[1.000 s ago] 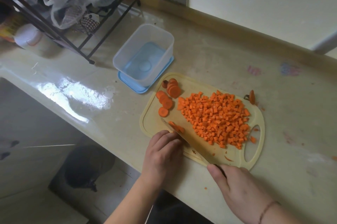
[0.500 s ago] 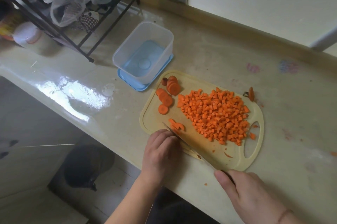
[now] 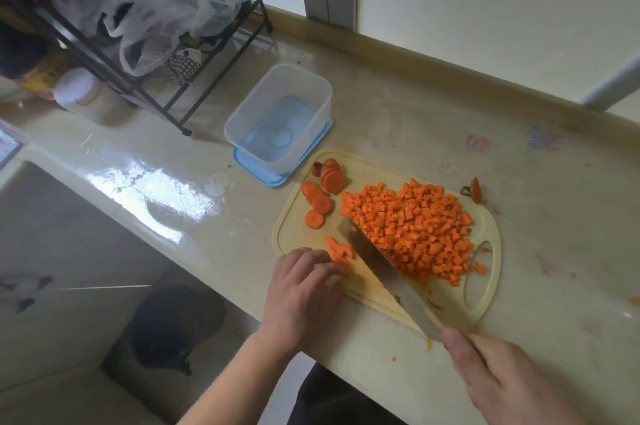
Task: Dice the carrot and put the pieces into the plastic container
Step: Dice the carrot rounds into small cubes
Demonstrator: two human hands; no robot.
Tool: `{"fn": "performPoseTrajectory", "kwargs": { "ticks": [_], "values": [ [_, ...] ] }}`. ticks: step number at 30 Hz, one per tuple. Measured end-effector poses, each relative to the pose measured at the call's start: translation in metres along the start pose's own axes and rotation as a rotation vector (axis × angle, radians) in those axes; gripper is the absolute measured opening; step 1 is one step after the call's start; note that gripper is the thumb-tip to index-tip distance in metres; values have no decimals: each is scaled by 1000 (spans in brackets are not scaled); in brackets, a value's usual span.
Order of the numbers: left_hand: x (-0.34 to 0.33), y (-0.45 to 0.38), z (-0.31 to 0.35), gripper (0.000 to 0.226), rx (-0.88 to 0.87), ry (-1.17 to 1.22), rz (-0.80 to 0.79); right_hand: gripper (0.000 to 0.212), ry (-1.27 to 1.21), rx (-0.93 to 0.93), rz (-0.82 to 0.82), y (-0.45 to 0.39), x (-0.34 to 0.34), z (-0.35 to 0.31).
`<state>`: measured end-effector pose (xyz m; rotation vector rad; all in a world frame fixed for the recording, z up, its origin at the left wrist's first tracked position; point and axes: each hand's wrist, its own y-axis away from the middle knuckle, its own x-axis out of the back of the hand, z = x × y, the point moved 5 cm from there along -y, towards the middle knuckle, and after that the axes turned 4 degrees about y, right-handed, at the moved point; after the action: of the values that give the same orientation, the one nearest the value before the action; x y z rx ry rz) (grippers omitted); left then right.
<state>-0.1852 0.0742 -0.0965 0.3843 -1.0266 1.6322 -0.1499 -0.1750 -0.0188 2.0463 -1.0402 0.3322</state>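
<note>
Left hand (image 3: pixel 304 289) pinches carrot strips (image 3: pixel 337 249) on the board (image 3: pixel 367 296); right hand (image 3: pixel 502 379) grips the knife (image 3: pixel 384 265). Container (image 3: pixel 277 119) empty. Risk: blade close to fingertips may nick them.

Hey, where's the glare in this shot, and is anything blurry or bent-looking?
Head view: bright window glare on the glossy countertop left of the cutting board; the knife blade is motion-smeared, while the diced carrot stays fairly sharp; the wide-angle lens bows the wall edge and rack; the floor below lies dim.
</note>
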Motion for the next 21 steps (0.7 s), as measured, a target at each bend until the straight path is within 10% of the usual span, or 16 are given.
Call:
{"fn": "performPoseTrajectory", "kwargs": {
  "ticks": [5, 9, 19, 21],
  "values": [
    [10, -43, -7, 48, -61, -59, -328, 83, 25, -92, 67, 6, 10, 24],
    [1, -56, -10, 52, -153, -17, -542, 30, 55, -81, 83, 8, 5, 18],
    [-4, -42, -1, 37, -66, 5, -376, 58, 7, -49, 72, 7, -5, 21],
    [-3, -43, -2, 40, -74, -16, -383, 32, 12, -38, 56, 6, -4, 22]
  ]
}}
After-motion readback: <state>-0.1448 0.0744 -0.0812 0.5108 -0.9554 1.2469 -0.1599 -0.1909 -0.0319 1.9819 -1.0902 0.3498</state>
